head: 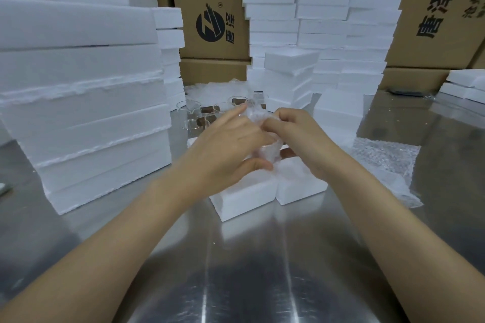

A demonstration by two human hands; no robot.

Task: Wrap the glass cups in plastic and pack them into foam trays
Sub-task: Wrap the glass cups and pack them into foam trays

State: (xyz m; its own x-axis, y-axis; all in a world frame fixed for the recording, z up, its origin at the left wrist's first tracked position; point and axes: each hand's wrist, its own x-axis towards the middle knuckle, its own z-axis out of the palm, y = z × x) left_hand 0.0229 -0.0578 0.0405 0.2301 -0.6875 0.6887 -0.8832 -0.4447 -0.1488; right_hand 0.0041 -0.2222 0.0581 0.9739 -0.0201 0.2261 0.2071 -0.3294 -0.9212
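Above the foam tray (244,199), left hand (231,144) grips a glass cup (267,151), right hand (301,139) pinches its plastic wrap (256,113); a slack fold could let the glass slip.

Bright overhead glare streaks the steel table (249,283); edges bend.

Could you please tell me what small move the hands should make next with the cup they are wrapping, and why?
Probably tuck the loose plastic wrap down around the glass cup. The left hand and right hand both grip the cup, and the wrap bunches up above their fingers, so the wrapping looks unfinished. The foam tray lies just below, ready for the cup afterwards.
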